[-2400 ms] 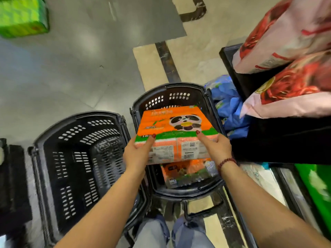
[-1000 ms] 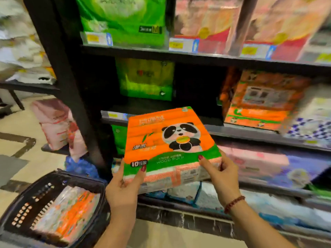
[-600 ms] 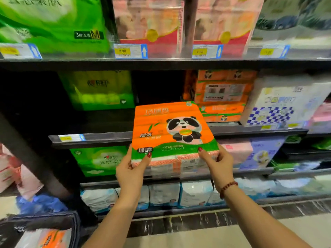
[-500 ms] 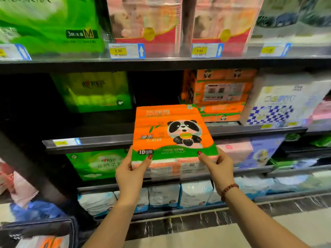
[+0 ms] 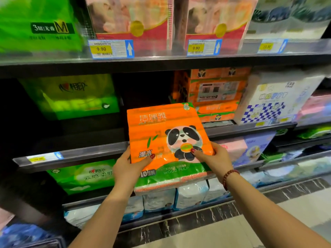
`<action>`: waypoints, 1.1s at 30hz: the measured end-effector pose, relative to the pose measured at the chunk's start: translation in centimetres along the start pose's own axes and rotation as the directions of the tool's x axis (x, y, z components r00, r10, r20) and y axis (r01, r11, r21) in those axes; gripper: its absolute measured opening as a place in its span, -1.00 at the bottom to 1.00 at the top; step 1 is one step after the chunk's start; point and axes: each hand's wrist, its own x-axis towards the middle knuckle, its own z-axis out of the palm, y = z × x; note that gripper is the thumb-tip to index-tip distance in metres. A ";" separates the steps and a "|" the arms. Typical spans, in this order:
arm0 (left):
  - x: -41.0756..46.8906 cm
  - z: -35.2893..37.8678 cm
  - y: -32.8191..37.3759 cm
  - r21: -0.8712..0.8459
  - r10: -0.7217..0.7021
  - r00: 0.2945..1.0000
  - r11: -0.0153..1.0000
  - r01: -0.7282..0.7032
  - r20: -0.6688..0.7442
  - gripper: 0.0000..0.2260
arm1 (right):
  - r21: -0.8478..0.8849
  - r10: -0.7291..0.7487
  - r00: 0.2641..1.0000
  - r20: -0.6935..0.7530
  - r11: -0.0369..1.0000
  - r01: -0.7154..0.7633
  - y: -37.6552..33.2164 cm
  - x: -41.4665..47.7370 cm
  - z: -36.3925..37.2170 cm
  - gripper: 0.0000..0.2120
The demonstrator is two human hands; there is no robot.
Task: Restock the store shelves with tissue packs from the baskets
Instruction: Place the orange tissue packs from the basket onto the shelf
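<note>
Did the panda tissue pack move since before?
Yes. The panda pack moved up and right toward the shelf: its top corner now overlaps the stacked orange packs, above the shelf rail.

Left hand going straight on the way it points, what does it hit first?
Likely the shelf edge just past the left hand; above that, the dark gap looks free, though depth is unclear.

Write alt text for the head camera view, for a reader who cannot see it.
A left hand and a right hand hold an orange panda tissue pack by its sides, thumbs on top, before a dark gap on a store shelf. Matching orange packs are stacked right of the gap, a green pack left of it.
</note>
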 end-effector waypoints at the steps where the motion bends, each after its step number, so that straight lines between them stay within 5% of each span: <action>1: -0.1 0.3 -0.2 -0.014 0.015 1.000 1.000 -0.015 0.004 -0.62 | 0.007 -0.025 1.000 0.000 1.000 0.025 0.1 -0.1 -0.3 -0.78; 8: -1.2 4.6 0.0 -0.050 0.124 0.992 0.991 -0.125 -0.016 -0.46 | 0.000 -0.193 0.980 -0.039 0.981 0.193 1.4 -0.4 -5.4 -0.78; 16: -5.4 15.2 -0.1 -0.036 0.301 0.943 0.950 -0.309 -0.145 -0.30 | -0.069 -0.318 0.948 -0.010 0.946 0.316 4.9 1.2 -15.4 -0.55; 22: -6.2 20.8 3.2 0.010 0.462 0.858 0.881 -0.472 -0.223 -0.32 | -0.065 -0.487 0.872 -0.058 0.873 0.483 2.6 4.3 -20.8 -0.45; 28: -3.7 22.4 7.8 0.104 0.567 0.794 0.823 -0.559 -0.218 -0.03 | -0.062 -0.604 0.791 -0.098 0.797 0.601 -1.4 8.0 -22.8 -0.42; 33: -0.6 22.7 10.7 0.132 0.644 0.732 0.764 -0.632 -0.221 -0.25 | -0.049 -0.671 0.738 -0.077 0.741 0.669 -3.8 10.7 -23.0 -0.30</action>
